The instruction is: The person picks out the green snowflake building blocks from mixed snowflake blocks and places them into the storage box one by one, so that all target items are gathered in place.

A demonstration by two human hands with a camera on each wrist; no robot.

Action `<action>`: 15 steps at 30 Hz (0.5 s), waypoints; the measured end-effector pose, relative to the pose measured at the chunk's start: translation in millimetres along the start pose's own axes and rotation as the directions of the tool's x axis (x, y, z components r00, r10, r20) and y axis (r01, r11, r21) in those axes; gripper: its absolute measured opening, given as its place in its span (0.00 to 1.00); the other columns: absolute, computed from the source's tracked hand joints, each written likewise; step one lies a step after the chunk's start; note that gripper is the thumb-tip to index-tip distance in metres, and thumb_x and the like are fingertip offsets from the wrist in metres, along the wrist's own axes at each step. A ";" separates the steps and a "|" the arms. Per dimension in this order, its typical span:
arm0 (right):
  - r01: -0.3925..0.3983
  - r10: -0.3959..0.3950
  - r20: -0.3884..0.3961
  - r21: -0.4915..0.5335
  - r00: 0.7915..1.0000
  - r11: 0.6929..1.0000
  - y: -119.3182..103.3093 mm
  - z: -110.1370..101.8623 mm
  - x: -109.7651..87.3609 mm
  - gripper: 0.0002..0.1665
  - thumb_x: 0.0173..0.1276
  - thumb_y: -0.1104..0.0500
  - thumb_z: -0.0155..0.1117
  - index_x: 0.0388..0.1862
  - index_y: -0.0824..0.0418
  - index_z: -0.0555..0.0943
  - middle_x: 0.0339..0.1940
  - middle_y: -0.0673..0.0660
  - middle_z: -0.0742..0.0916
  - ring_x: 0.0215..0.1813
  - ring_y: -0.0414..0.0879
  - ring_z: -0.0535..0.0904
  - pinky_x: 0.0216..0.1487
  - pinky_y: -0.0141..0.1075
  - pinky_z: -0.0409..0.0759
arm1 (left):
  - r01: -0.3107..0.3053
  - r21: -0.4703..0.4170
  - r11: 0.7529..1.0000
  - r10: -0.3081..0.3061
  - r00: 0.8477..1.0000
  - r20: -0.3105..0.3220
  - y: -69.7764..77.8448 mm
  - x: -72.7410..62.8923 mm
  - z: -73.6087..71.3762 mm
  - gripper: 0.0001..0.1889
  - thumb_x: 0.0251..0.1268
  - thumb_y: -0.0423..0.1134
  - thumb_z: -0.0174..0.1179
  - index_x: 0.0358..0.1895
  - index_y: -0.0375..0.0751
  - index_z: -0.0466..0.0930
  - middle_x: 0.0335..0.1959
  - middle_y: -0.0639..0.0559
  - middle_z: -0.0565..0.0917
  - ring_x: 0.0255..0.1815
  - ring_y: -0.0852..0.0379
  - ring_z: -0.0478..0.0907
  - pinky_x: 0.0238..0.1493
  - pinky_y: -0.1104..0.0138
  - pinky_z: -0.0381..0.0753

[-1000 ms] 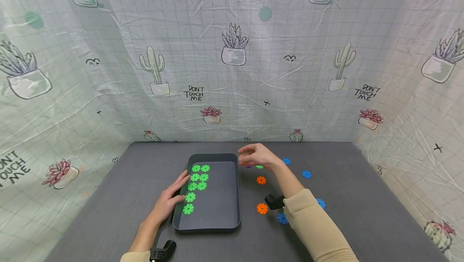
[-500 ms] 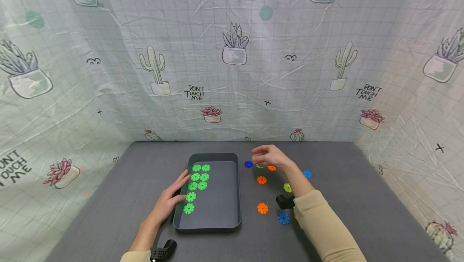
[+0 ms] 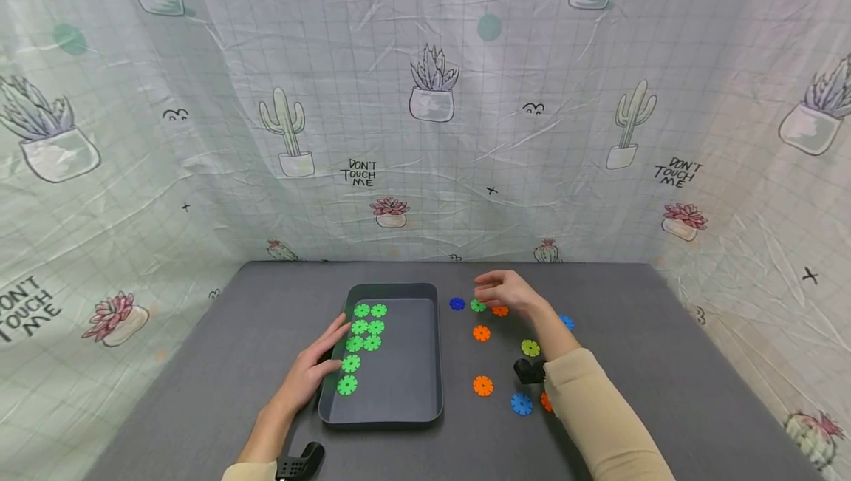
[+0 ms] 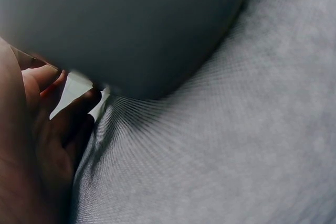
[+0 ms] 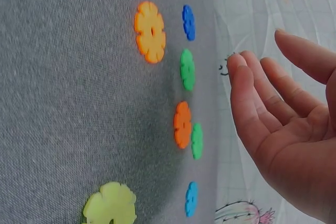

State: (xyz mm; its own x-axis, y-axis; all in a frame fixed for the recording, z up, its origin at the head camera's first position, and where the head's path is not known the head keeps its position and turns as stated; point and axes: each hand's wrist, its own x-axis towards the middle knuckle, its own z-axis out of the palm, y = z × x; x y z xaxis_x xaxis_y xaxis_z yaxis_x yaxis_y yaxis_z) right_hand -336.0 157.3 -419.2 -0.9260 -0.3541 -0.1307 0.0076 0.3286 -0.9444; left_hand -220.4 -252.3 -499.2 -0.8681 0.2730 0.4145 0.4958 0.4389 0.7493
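Note:
In the head view, my left hand (image 3: 308,374) rests along the left side of a dark tray (image 3: 441,363), fingers extended and touching its rim. The left wrist view shows the fingers partly hidden behind the tray wall (image 4: 131,35). Several green flower-shaped discs (image 3: 350,363) lie inside, mostly along the tray's left side. My right hand (image 3: 508,292) hovers above the far discs on the table, fingers loosely bent and the palm bare. Below it are a green disc (image 5: 187,70), an orange disc (image 5: 182,124) and another green disc (image 5: 197,141), all apart from the fingers.
Right of the tray, more discs lie scattered on the grey cloth: a dark blue disc (image 3: 457,304), an orange disc (image 3: 482,386), a blue disc (image 3: 521,403) and a yellow-green disc (image 3: 530,348). A patterned curtain (image 3: 425,156) hangs behind the table. The right forearm covers part of the cloth.
My right hand has moved right, from beside the tray's far right corner to above the scattered discs, uncovering the dark blue and green ones. The left hand and tray stay put.

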 end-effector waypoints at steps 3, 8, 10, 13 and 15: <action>-0.007 0.007 -0.005 -0.003 1.000 1.000 3.9 -2.7 1.6 0.31 0.73 0.66 0.62 0.71 0.77 0.68 0.62 0.72 0.80 0.60 0.61 0.80 0.61 0.51 0.75 | -0.011 0.002 1.000 0.011 1.000 0.001 -1.5 -1.0 0.8 0.32 0.63 0.28 0.59 0.73 0.34 0.70 0.77 0.40 0.62 0.77 0.37 0.56 0.66 0.71 0.57; -0.015 0.015 -0.021 -0.021 1.000 1.000 7.6 -5.8 6.0 0.30 0.73 0.66 0.62 0.70 0.77 0.68 0.61 0.72 0.80 0.60 0.62 0.79 0.61 0.50 0.76 | -0.012 -0.009 1.000 0.012 1.000 0.002 -1.9 -0.2 0.5 0.32 0.63 0.28 0.58 0.73 0.34 0.69 0.77 0.39 0.62 0.77 0.37 0.55 0.66 0.73 0.55; -0.015 0.013 -0.030 -0.043 0.999 0.999 8.6 -6.3 7.8 0.30 0.73 0.66 0.61 0.70 0.77 0.68 0.61 0.72 0.80 0.60 0.62 0.79 0.60 0.50 0.76 | -0.007 -0.016 1.000 0.007 1.000 0.004 -2.6 0.5 0.2 0.32 0.63 0.28 0.58 0.73 0.34 0.69 0.78 0.39 0.61 0.77 0.37 0.54 0.67 0.73 0.54; -0.022 0.019 -0.045 -0.068 0.999 0.997 11.3 -6.5 11.0 0.30 0.73 0.66 0.61 0.70 0.76 0.68 0.61 0.72 0.80 0.61 0.62 0.78 0.60 0.48 0.76 | -0.005 -0.011 1.000 0.005 1.000 0.003 -3.7 1.1 0.5 0.32 0.62 0.27 0.59 0.73 0.34 0.70 0.77 0.40 0.62 0.77 0.37 0.55 0.67 0.71 0.55; -0.031 0.027 -0.052 -0.073 0.998 0.997 13.3 -6.6 12.6 0.30 0.73 0.66 0.62 0.70 0.76 0.68 0.61 0.71 0.80 0.61 0.62 0.78 0.60 0.48 0.76 | -0.006 -0.004 1.000 0.006 1.000 0.004 -4.7 0.9 1.0 0.32 0.61 0.27 0.59 0.73 0.34 0.70 0.77 0.40 0.62 0.77 0.37 0.56 0.67 0.71 0.56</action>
State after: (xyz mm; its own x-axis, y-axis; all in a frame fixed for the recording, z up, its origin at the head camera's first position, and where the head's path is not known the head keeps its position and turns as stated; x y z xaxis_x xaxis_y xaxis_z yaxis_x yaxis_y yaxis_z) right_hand -350.1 163.0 -431.4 -0.9439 -0.2990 -0.1401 0.0084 0.4023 -0.9155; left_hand -223.5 -253.3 -502.9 -0.8652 0.2792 0.4165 0.5006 0.4339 0.7491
